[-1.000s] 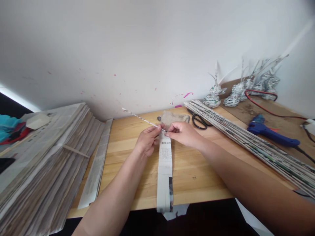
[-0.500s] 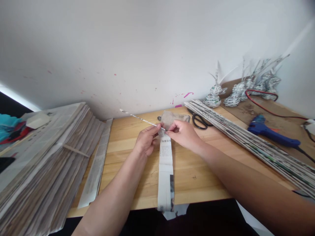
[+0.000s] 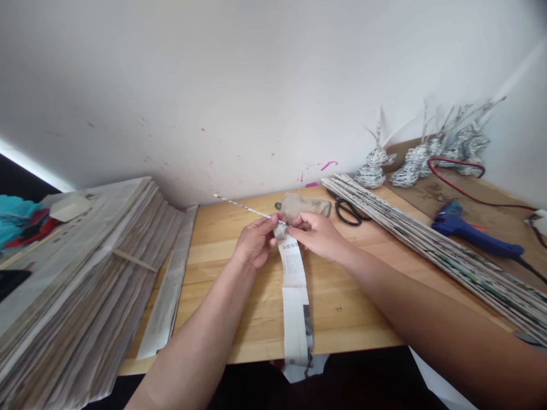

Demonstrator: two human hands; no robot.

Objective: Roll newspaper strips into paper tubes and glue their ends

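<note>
My left hand (image 3: 255, 244) and my right hand (image 3: 314, 233) meet over the middle of a wooden table (image 3: 239, 319). Both pinch the far end of a long newspaper strip (image 3: 296, 302) around a thin stick (image 3: 240, 206). The stick pokes out to the upper left past my left fingers. The strip runs toward me and hangs over the table's front edge. A crumpled grey cloth (image 3: 304, 204) lies just behind my hands.
A thick stack of newspapers (image 3: 72, 285) fills the left side, with a cut strip (image 3: 168, 290) beside it. Black scissors (image 3: 348, 210), a bundle of rolled paper tubes (image 3: 436, 250), a blue glue gun (image 3: 474, 234) and small woven paper pieces (image 3: 421, 156) are at the right.
The strip's near end has swung a little to the right while both hands stay pinched at its far end. The view has shifted slightly.
</note>
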